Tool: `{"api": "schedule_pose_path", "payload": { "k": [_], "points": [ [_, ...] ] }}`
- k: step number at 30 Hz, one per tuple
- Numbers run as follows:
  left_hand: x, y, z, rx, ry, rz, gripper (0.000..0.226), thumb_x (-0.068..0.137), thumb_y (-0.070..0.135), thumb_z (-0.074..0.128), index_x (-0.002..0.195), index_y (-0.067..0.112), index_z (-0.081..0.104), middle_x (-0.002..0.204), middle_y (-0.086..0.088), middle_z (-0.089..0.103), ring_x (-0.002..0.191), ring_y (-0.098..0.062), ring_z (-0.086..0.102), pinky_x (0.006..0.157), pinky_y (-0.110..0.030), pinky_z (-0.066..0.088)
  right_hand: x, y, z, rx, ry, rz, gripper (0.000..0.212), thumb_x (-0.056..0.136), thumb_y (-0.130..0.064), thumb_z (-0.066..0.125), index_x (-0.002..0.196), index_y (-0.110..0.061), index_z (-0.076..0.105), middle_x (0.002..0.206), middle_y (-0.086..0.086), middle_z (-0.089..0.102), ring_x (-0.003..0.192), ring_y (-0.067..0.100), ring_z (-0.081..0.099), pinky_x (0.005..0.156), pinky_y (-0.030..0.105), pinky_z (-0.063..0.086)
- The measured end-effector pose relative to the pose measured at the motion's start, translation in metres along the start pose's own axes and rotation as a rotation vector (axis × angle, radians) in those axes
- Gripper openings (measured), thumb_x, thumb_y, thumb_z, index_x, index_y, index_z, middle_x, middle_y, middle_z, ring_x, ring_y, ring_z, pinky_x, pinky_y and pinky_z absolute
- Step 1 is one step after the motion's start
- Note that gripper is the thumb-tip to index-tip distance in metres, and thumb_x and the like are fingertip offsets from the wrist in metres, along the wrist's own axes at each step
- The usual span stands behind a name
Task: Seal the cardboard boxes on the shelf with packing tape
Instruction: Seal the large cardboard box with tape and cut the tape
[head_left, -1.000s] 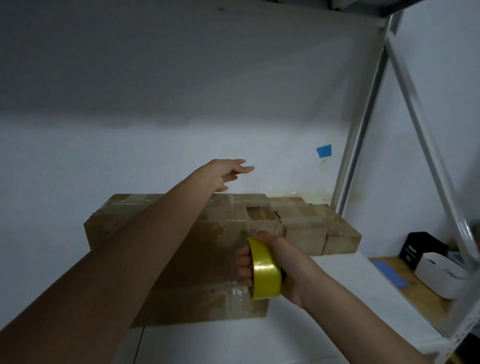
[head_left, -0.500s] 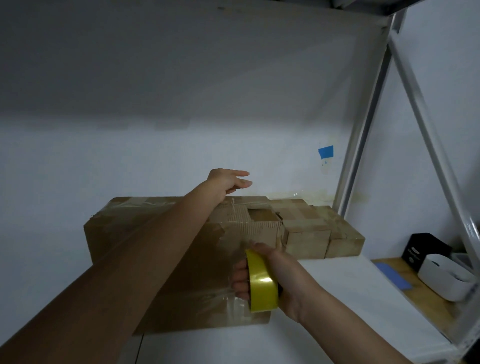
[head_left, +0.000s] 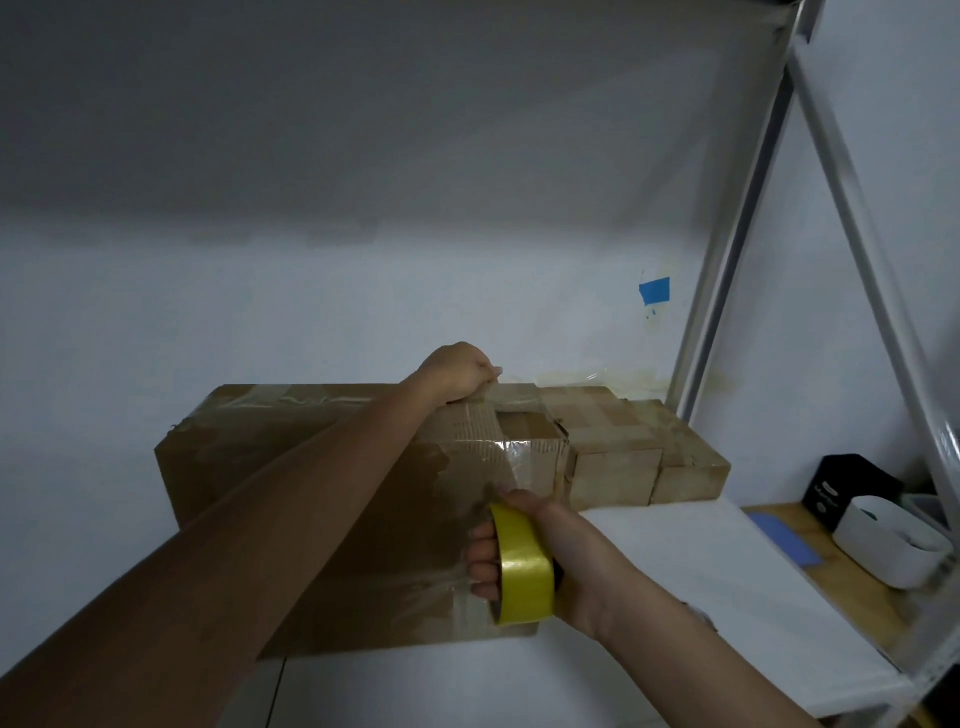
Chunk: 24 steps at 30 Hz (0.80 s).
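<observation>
Left hand: our left hand (head_left: 457, 371) rests on the far top edge of the large brown cardboard box (head_left: 322, 467), with its fingers bent down onto the clear tape strip (head_left: 511, 460). We cannot tell whether they pinch the strip or only press it.
Right hand: our right hand (head_left: 566, 545) grips the yellow roll of packing tape (head_left: 522, 569). The fingers show at the roll's left side and the palm at its right.
Roll position: we hold it in front of the box's front face, near the lower right corner.
Tape strip: it runs from the roll up the front face, over the top front edge and across the top to the left hand.
Large box: it stands on the white shelf board (head_left: 675, 582), and glossy tape already shows along its top.
Smaller boxes: pale cardboard boxes (head_left: 623, 452) touch the large box's right side, by the back wall.
Frame: a grey metal upright (head_left: 727, 260) rises behind them.
Wall: it carries a blue tape patch (head_left: 655, 290).
Far right: a white tub (head_left: 888, 543) and a black container (head_left: 847, 488).
</observation>
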<state>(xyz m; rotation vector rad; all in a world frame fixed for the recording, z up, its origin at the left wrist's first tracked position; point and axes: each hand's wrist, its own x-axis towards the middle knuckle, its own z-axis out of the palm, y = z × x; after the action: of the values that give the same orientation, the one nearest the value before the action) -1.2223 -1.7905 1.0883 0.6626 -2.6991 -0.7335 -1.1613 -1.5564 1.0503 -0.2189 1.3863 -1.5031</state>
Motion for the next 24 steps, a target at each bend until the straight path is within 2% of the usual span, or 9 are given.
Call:
{"api": "schedule_pose_path", "payload": {
  "k": [2,7,10,13,15,17,19,21,24],
  "points": [
    [-0.003,-0.001,-0.004,-0.047,-0.045,0.025,0.048,0.103,0.047,0.043,0.106,0.012,0.075,0.125,-0.007,0.065,0.114,-0.024,0.058,0.087,-0.030,0.038,0.002,-0.001,-0.003,0.033,-0.024,0.024,0.050,0.096,-0.038,0.053,0.066,-0.001,0.071,0.072,0.016,0.065,0.055,0.026,0.061,0.052,0.031,0.050],
    [-0.007,0.000,-0.007,-0.027,-0.067,0.013,0.066,0.100,0.062,0.034,0.091,0.013,0.077,0.104,-0.006,0.070,0.095,-0.019,0.061,0.090,-0.034,0.042,0.009,-0.004,-0.008,0.094,-0.060,0.055,0.048,0.096,-0.035,0.054,0.066,-0.001,0.067,0.066,0.013,0.060,0.050,0.023,0.056,0.050,0.029,0.048],
    [-0.009,0.001,-0.004,0.124,-0.111,-0.031,0.071,0.099,0.065,0.027,0.072,0.009,0.062,0.079,-0.004,0.061,0.076,-0.017,0.058,0.080,-0.034,0.043,0.015,-0.003,-0.010,0.099,-0.075,0.062,0.048,0.096,-0.036,0.055,0.065,-0.002,0.068,0.066,0.012,0.061,0.051,0.023,0.058,0.050,0.031,0.048],
    [-0.011,0.001,-0.004,0.207,-0.082,-0.023,0.067,0.100,0.062,0.031,0.070,0.008,0.055,0.069,-0.004,0.055,0.065,-0.018,0.053,0.072,-0.033,0.041,0.020,-0.002,-0.012,0.091,-0.082,0.064,0.047,0.095,-0.037,0.057,0.067,-0.002,0.069,0.068,0.012,0.063,0.053,0.023,0.059,0.051,0.032,0.049],
    [-0.017,0.004,-0.011,0.326,0.064,0.039,0.066,0.101,0.060,0.034,0.069,0.008,0.061,0.067,-0.003,0.059,0.063,-0.017,0.056,0.075,-0.033,0.046,0.023,-0.003,-0.013,0.082,-0.093,0.065,0.047,0.095,-0.038,0.057,0.067,-0.002,0.070,0.069,0.012,0.064,0.054,0.022,0.060,0.051,0.032,0.049],
    [-0.030,0.012,-0.020,0.334,0.312,0.133,0.060,0.102,0.055,0.037,0.080,0.014,0.075,0.064,0.002,0.064,0.060,-0.014,0.059,0.078,-0.032,0.051,0.025,-0.003,-0.015,0.083,-0.098,0.065,0.045,0.094,-0.038,0.058,0.069,-0.002,0.071,0.071,0.012,0.065,0.056,0.022,0.062,0.052,0.032,0.051],
    [-0.056,0.028,-0.027,0.079,0.509,0.168,0.050,0.103,0.050,0.041,0.090,0.020,0.079,0.068,0.008,0.069,0.061,-0.007,0.061,0.074,-0.027,0.053,0.027,-0.005,-0.016,0.084,-0.105,0.068,0.043,0.093,-0.038,0.059,0.073,-0.002,0.071,0.072,0.012,0.066,0.058,0.023,0.063,0.054,0.033,0.052],
    [-0.093,0.039,-0.024,-0.189,0.644,0.184,0.044,0.103,0.045,0.045,0.090,0.021,0.079,0.078,0.012,0.073,0.066,-0.003,0.066,0.069,-0.022,0.053,0.028,-0.006,-0.017,0.083,-0.119,0.070,0.042,0.092,-0.038,0.060,0.075,-0.001,0.070,0.072,0.012,0.066,0.059,0.023,0.063,0.055,0.033,0.052],
    [-0.148,0.036,0.003,-0.316,0.683,0.118,0.045,0.099,0.052,0.046,0.079,0.023,0.074,0.070,0.008,0.073,0.062,-0.005,0.068,0.063,-0.032,0.058,0.031,-0.007,-0.018,0.066,-0.141,0.069,0.040,0.091,-0.037,0.059,0.077,0.000,0.070,0.074,0.013,0.067,0.061,0.024,0.063,0.058,0.034,0.053]
  ]
}}
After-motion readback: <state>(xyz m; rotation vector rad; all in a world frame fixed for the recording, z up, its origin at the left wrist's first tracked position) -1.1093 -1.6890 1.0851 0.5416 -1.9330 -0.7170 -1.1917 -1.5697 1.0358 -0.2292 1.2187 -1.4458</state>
